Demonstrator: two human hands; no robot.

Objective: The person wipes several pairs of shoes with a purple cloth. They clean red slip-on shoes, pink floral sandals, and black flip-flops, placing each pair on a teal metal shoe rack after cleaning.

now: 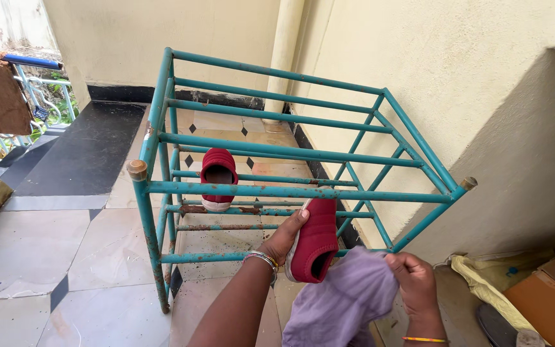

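Left hand (282, 236) grips red shoe (315, 241); right hand (412, 277) holds purple cloth (345, 305).

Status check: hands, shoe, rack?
Left hand grips red shoe at teal rack. Right hand holds purple cloth. Second shoe on shelf.

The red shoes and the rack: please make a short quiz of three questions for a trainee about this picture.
1. True or false: the left hand holds a red shoe.
2. What does the right hand hold? A) a brush B) a lilac cloth C) a bottle
3. Where is the second red shoe?

Key:
1. True; it grips the shoe in front of the rack.
2. B
3. It rests on a middle shelf of the rusty teal metal rack, toward the left side.
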